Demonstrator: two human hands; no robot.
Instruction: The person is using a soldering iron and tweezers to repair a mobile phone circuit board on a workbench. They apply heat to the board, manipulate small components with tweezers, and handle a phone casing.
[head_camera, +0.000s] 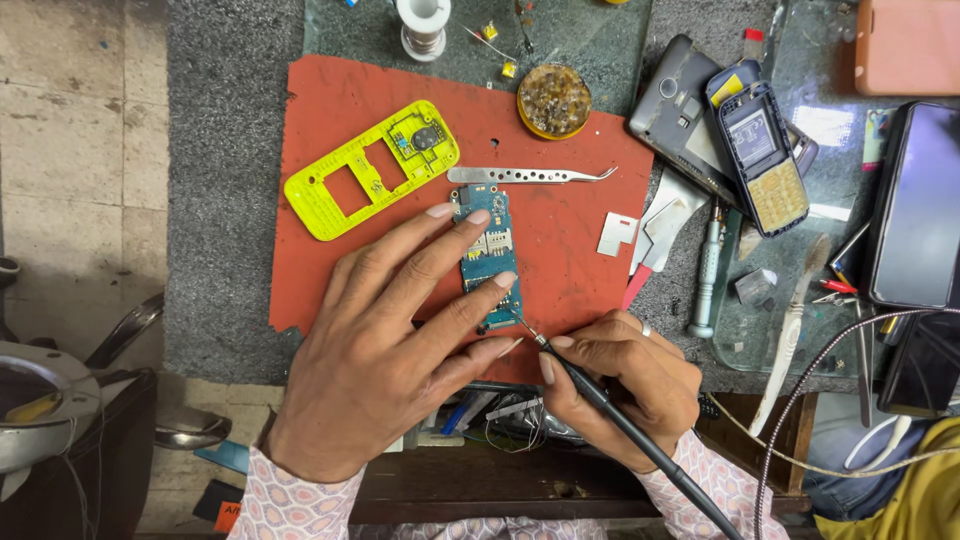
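- A cluttered repair worktop (230, 180) with a grey top is carrying a red work mat (570, 250) near its front edge; a tiled floor is showing past the worktop's left edge.
- The left hand (400, 340) is lying open and flat, its fingertips (478, 217) pressing down on a blue phone circuit board (488, 255) in the middle of the mat.
- The right hand (625, 385) is closing like a pen grip around a black soldering iron (610, 415), whose tip is touching the board's lower edge, just beside the left fingers.
- To do this well, judging from the pose: keeping the board pinned still, resting the right hand's heel on the worktop's front edge, and touching only the one joint briefly.
- Steel tweezers (530, 175) are lying just beyond the board; a yellow phone frame (370, 170) is sitting at the mat's far left corner.
- A brass tip-cleaner tin (554, 100) is sitting on the mat's far edge; opened phones (730, 130) are piling up toward the right.
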